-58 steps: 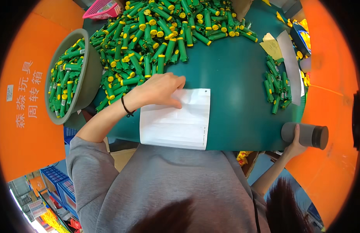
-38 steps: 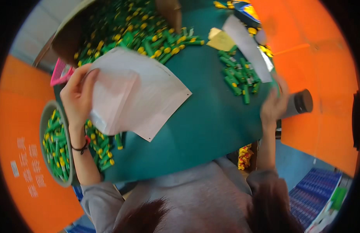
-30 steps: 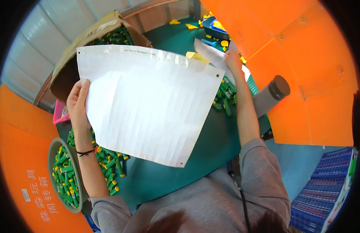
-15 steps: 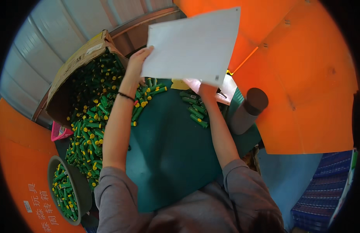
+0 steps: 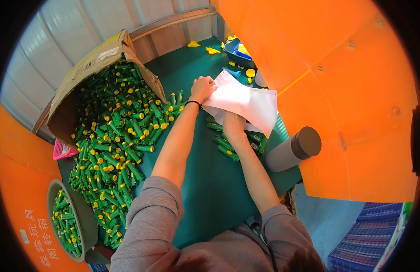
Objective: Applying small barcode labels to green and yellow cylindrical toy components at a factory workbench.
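Observation:
A curved white sheet [image 5: 257, 100] hangs over the right part of the green tabletop, bright glare on its left half. My left hand [image 5: 203, 89] is closed on its left edge, a dark band round the wrist. Beneath the sheet's lower edge reaches my right hand [image 5: 234, 124]; the sheet covers its fingers, so whether they hold anything is hidden. Several green tubes [image 5: 226, 147] lie beside and under the right hand. To the left spreads a big heap of green tubes with yellow ends [image 5: 112, 156], spilling from a tipped cardboard box [image 5: 94, 61].
A grey bottle with a brown lid [image 5: 289, 152] stands at the right. Orange panels [image 5: 355, 99] rise behind it. At lower left is a grey-green basin [image 5: 83, 226] of tubes, with a pink basket [image 5: 64, 150] above. Yellow pieces [image 5: 213, 51] and a dark tray [image 5: 239, 54] lie at the back.
The sheet has come down from a raised position towards the table and now bends. My left hand has moved right and lower with it, and the far tabletop shows.

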A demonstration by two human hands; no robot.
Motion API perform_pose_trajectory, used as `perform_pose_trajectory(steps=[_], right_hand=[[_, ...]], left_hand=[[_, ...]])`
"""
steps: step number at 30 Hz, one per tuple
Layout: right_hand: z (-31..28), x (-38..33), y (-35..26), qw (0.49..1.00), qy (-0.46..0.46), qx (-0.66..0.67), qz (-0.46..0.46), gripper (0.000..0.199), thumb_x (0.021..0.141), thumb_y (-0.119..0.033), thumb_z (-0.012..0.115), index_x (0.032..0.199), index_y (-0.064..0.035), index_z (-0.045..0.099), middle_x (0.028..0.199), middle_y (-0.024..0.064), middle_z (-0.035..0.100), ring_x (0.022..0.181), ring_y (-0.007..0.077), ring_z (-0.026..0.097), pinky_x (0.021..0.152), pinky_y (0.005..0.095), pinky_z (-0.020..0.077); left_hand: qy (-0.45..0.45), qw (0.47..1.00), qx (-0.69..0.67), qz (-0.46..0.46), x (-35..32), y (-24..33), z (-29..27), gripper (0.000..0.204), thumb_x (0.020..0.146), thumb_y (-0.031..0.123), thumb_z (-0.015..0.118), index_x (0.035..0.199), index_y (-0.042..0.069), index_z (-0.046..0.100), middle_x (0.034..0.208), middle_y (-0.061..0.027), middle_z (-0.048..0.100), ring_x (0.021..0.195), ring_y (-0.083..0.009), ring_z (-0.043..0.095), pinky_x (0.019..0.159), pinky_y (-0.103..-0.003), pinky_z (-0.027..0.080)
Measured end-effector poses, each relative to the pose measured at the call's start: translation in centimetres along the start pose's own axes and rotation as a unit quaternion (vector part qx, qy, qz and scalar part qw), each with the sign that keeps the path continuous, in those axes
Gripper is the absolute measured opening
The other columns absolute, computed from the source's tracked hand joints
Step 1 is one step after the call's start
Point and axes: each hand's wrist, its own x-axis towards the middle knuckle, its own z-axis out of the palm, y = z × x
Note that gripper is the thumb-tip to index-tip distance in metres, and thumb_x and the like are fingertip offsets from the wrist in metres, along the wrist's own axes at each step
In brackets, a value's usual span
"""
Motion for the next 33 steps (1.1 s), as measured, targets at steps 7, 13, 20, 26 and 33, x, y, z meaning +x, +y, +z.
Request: perform_pose_trajectory(steps=[7, 13, 20, 26, 33], right_hand=[[-10.0, -1.6, -10.5, 0.958, -0.206, -0.064, -0.187, 0.018, 0.089, -0.003, 0.060, 0.104, 0.0007, 0.069, 0.100, 0.0239, 0.060, 0.092, 0.0375, 0.061, 0.082, 0.0457, 0.0499], [-6.8, 5.4, -12.1, 0.961, 0.117, 0.023, -0.249, 0.019, 0.091, -0.006, 0.064, 0.109, -0.0013, 0.068, 0.101, 0.0144, 0.059, 0.089, 0.0312, 0.058, 0.083, 0.0388, 0.0464], [7.0, 6.9, 0.1, 0.889, -0.193, -0.212, -0.358, 0.036, 0.091, -0.036, 0.061, 0.111, -0.0064, 0.066, 0.111, 0.0181, 0.063, 0.108, 0.0420, 0.055, 0.091, 0.0499, 0.0456], [6.9, 9.1, 4.1, 0.915, -0.022, -0.320, -0.243, 0.045, 0.097, -0.047, 0.053, 0.131, -0.0166, 0.060, 0.139, 0.0208, 0.050, 0.106, 0.0448, 0.057, 0.087, 0.0568, 0.0475], [-5.0, -1.8, -17.2, 0.917, -0.141, 0.032, -0.371, 0.034, 0.100, -0.018, 0.057, 0.130, -0.0004, 0.058, 0.130, 0.0163, 0.057, 0.116, 0.0281, 0.058, 0.094, 0.0358, 0.0516]], left_hand=[[-0.073, 0.980, -0.180, -0.045, 1.3, -3.8, -0.4, 0.025, 0.076, 0.018, 0.076, 0.098, 0.009, 0.068, 0.095, -0.0142, 0.073, 0.093, -0.0337, 0.069, 0.082, -0.042, 0.054], [-0.007, 0.983, -0.165, -0.078, 2.0, -5.6, 0.7, 0.033, 0.081, 0.016, 0.069, 0.112, 0.008, 0.061, 0.100, -0.0200, 0.071, 0.096, -0.0401, 0.067, 0.083, -0.046, 0.054], [0.191, 0.970, -0.147, 0.025, -3.3, -6.3, -2.4, 0.042, 0.073, 0.002, 0.060, 0.115, 0.002, 0.064, 0.112, -0.0213, 0.065, 0.105, -0.0406, 0.059, 0.093, -0.045, 0.048], [0.125, 0.963, -0.237, 0.023, -13.8, 0.3, -19.4, 0.027, 0.084, 0.015, 0.067, 0.108, 0.004, 0.066, 0.101, -0.0136, 0.068, 0.096, -0.0318, 0.065, 0.083, -0.042, 0.053], [0.262, 0.959, 0.103, -0.034, -33.7, -0.5, -45.1, 0.020, 0.087, 0.011, 0.072, 0.106, 0.004, 0.069, 0.094, -0.0096, 0.071, 0.086, -0.0225, 0.069, 0.077, -0.033, 0.053]])
